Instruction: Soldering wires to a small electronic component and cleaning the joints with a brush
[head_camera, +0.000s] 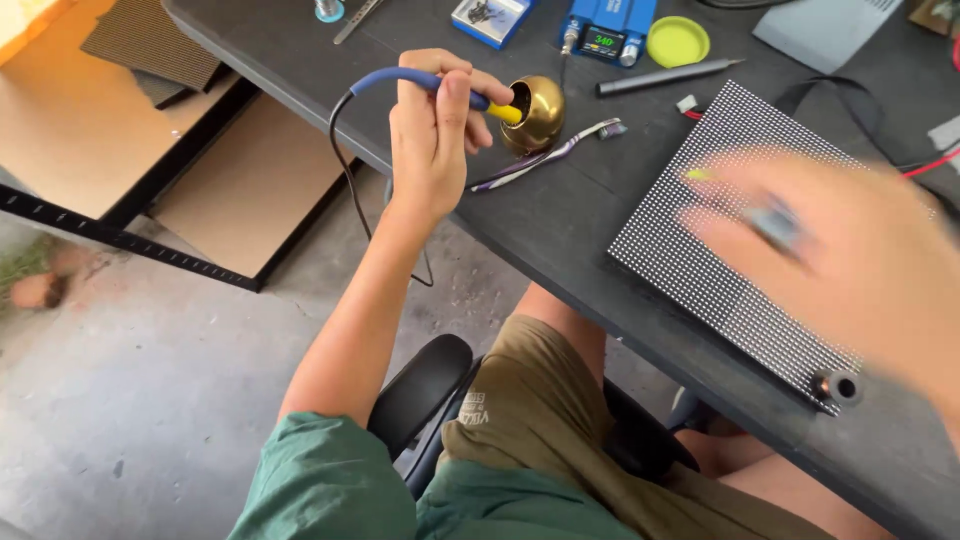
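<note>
My left hand (432, 135) grips a soldering iron with a blue handle (395, 78) and a yellow collar, its tip pushed into a round brass tip cleaner (538, 112) on the dark table (560, 225). My right hand (850, 260) is blurred by motion above a square LED matrix panel (700, 260). It pinches a small greyish object (775, 225) too blurred to identify.
A toothbrush (548, 155) lies beside the brass cleaner. A blue soldering station (606, 28), a yellow lid (678, 42), a grey pen-like tool (665, 77) and a blue box (490, 18) sit at the back. The iron's black cord (350, 170) hangs off the table edge.
</note>
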